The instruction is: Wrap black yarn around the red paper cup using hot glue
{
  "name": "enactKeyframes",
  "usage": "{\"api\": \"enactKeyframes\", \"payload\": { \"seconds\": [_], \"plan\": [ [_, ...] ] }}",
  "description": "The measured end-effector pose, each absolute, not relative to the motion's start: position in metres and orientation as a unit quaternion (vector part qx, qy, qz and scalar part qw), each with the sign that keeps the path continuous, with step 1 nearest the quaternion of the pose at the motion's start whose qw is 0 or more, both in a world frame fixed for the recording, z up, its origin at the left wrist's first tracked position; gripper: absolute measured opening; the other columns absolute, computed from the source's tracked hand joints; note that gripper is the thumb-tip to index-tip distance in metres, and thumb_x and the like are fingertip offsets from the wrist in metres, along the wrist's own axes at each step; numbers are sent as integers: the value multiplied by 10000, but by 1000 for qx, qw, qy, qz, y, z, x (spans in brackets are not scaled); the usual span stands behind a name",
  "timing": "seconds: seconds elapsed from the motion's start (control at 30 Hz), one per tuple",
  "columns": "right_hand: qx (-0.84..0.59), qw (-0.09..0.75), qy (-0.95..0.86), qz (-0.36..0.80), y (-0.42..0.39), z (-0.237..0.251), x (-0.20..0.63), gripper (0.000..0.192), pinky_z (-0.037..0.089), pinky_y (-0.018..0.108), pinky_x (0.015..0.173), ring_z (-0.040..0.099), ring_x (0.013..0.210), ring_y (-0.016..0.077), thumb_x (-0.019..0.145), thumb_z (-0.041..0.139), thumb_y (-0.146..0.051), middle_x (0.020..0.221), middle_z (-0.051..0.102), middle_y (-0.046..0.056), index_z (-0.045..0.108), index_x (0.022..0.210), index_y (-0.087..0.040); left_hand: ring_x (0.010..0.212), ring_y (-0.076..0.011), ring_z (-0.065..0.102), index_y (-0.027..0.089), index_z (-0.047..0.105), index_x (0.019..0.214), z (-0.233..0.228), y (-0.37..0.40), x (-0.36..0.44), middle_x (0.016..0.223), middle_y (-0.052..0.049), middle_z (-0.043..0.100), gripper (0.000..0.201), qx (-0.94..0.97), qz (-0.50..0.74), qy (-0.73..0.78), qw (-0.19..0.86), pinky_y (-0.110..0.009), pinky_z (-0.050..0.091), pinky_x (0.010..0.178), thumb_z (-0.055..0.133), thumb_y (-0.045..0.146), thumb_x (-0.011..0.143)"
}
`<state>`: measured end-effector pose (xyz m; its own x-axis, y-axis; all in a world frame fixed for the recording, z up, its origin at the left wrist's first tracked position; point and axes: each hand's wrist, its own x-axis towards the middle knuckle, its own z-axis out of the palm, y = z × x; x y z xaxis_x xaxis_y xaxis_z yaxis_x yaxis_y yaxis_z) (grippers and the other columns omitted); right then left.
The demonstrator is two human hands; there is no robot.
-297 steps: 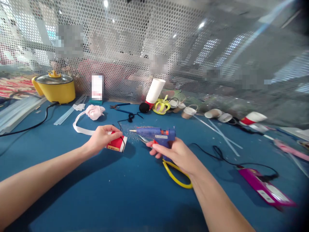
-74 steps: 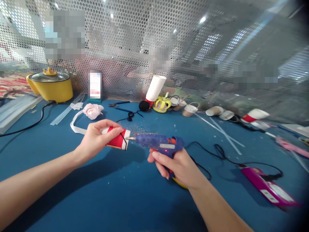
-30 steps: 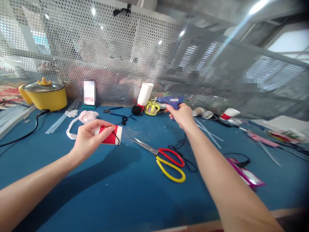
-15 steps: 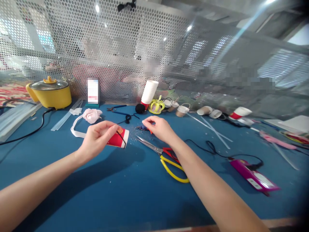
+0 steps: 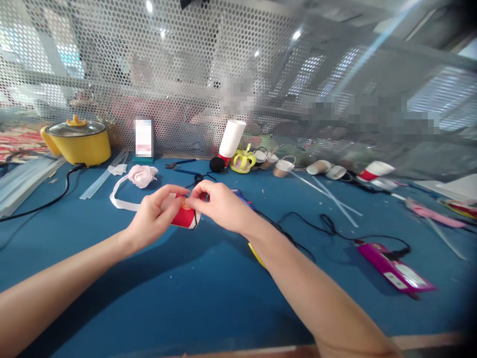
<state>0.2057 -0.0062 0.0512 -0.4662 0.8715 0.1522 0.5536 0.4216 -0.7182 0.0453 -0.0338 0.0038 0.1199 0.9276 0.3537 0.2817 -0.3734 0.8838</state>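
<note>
Both hands meet over the middle of the blue table [image 5: 208,298], just above its surface. The left hand [image 5: 152,219] grips a small red-and-white paper cup [image 5: 185,218] lying on its side, fingers curled round its left end so that most of the cup is covered and only the red band and white rim show. The right hand [image 5: 219,206] comes in from the right with thumb and fingertips pinched at the cup's upper edge; what they pinch is hidden, though a thin black thread seems to cross the rim there. Behind the right hand a sliver of blue, probably the glue gun [image 5: 241,197], peeks out, the rest covered. Under the right forearm only a short yellow curve of the scissors [image 5: 256,252] shows. A black cord [image 5: 309,224] runs right to a magenta box [image 5: 393,266], blurred. At the far left stands a yellow pot [image 5: 80,144]; a pink fabric rose [image 5: 141,175] lies nearer. The far cups [image 5: 328,170] are smeared.
</note>
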Motion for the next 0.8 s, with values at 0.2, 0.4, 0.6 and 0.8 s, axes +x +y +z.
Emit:
{"api": "enactKeyframes", "payload": {
  "seconds": [0.2, 0.4, 0.6, 0.8],
  "plan": [
    [-384, 421, -726, 385, -8, 45, 217, 109, 427, 225, 598, 519, 625, 89, 712, 625, -211, 685, 556, -32, 546, 776, -170, 525, -89, 481, 159, 601, 941, 5, -30, 47, 628, 18, 553, 251, 570, 518, 456, 446, -181, 426, 483, 508, 340, 795],
    [-369, 455, -697, 413, -7, 39, 220, 88, 462, 229, 643, 555, 651, 89, 702, 650, -219, 725, 620, -11, 622, 770, -169, 531, -95, 500, 163, 606, 944, 3, -31, 48, 640, 13, 572, 264, 551, 520, 442, 480, -186, 424, 486, 540, 354, 775],
    [-383, 462, -699, 390, -7, 37, 219, 80, 475, 226, 635, 566, 641, 91, 701, 656, -213, 710, 634, -11, 632, 762, -167, 524, -87, 487, 171, 611, 948, 3, -31, 48, 639, 13, 576, 258, 557, 512, 443, 482, -174, 414, 479, 540, 352, 779],
    [-388, 458, -705, 378, -6, 34, 220, 67, 475, 227, 621, 568, 632, 94, 710, 644, -210, 702, 635, -8, 629, 757, -165, 508, -85, 476, 175, 608, 934, 4, -34, 48, 616, 20, 554, 253, 552, 516, 433, 492, -174, 427, 465, 543, 365, 781]
  ]
}}
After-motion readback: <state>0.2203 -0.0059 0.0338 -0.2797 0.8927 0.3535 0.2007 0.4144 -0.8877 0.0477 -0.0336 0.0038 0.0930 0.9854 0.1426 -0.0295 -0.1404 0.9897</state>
